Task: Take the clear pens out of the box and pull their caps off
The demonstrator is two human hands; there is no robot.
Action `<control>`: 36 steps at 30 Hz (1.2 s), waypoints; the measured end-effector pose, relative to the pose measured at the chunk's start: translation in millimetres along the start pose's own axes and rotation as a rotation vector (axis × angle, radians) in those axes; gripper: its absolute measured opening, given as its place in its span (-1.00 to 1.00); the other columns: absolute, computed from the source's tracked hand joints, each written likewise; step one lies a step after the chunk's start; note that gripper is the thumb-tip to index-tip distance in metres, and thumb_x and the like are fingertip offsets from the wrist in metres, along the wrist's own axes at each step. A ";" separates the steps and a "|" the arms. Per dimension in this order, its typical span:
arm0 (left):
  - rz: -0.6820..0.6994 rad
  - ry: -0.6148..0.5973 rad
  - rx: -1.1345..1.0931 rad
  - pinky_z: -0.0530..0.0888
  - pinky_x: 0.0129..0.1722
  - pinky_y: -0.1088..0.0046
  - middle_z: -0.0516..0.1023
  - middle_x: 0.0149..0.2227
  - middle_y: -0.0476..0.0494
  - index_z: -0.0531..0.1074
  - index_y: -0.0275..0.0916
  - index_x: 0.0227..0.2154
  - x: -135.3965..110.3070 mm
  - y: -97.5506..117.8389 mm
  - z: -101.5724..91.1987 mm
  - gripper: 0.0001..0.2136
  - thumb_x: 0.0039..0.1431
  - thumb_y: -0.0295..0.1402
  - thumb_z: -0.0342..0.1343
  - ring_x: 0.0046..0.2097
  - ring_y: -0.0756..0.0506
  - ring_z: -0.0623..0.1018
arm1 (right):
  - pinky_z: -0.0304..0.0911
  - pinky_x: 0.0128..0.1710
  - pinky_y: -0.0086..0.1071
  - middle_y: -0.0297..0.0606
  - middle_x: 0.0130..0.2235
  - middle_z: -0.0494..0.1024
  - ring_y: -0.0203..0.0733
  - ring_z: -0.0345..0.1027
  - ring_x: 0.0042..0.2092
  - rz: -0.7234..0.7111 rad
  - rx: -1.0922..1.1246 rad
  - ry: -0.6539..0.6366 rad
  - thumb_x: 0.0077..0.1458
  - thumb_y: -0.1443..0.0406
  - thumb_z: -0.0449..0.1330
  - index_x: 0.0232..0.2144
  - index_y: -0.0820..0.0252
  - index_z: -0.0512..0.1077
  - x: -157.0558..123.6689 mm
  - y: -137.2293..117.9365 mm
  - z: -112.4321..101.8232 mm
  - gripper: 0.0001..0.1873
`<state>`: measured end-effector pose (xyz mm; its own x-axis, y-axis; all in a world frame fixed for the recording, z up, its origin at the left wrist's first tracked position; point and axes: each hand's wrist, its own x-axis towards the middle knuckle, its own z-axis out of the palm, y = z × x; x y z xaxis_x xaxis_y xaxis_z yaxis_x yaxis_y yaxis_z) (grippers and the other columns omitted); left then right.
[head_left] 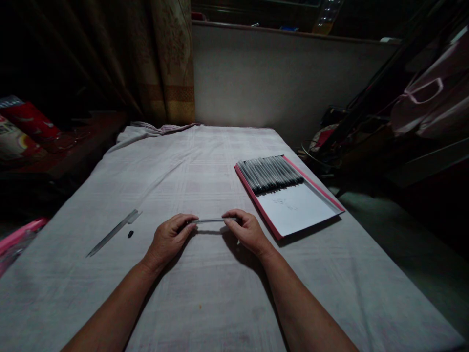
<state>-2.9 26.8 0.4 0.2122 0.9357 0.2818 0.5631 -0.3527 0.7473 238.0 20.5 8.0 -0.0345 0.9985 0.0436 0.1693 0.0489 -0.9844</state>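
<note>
My left hand (169, 239) and my right hand (246, 230) hold a clear pen barrel (209, 221) between them, each pinching one end just above the white cloth of the table (205, 293). To the left on the cloth lie a thin clear pen part (112, 233) and a small black cap piece (130, 234). To the right lies a pink-edged board with white paper (296, 208), and a row of several pens (270, 173) lies across its far end.
A curtain (172, 63) hangs behind the table's far left corner. Red and pink packets (22, 132) sit on a dark surface at the left. Bags and clutter (421, 107) fill the right side beyond the table edge.
</note>
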 end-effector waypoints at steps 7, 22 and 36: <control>0.015 -0.051 -0.050 0.59 -0.18 0.38 0.70 -0.29 -0.09 0.63 -0.12 -0.27 -2.2 1.1 -4.2 -0.77 0.20 -0.13 0.14 -0.26 -0.10 0.66 | 0.32 -0.32 -0.39 -0.31 -0.41 0.56 -0.23 0.41 -0.36 -0.078 -0.082 -0.102 0.08 0.21 0.20 -0.34 0.17 0.56 -0.7 -0.2 -4.9 -0.82; -0.164 0.045 -0.178 0.61 -0.10 0.25 0.67 -0.15 -0.17 0.60 -0.15 -0.14 3.4 -6.2 0.2 -0.65 0.10 -0.07 0.20 -0.12 -0.16 0.64 | 0.39 -0.32 -0.36 -0.24 -0.37 0.63 -0.18 0.49 -0.34 -0.164 -0.081 -0.020 0.13 0.22 0.14 -0.28 0.17 0.62 -6.0 -2.7 11.6 -0.73; -0.327 0.273 -0.174 0.62 -0.27 0.36 0.66 -0.18 -0.18 0.53 -0.17 -0.02 -21.4 -20.4 -40.4 -0.46 0.07 0.10 0.18 -0.25 -0.13 0.66 | 0.41 -0.04 -0.20 -0.07 -0.08 0.70 0.07 0.57 -0.04 0.086 -0.755 0.706 0.16 0.25 0.14 -0.13 0.14 0.68 105.6 -13.1 -108.7 -0.65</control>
<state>-51.2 13.9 3.4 -0.1856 0.9718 0.1456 0.4178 -0.0560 0.9068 339.2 128.2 44.1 0.5511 0.7754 0.3083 0.7253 -0.2624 -0.6365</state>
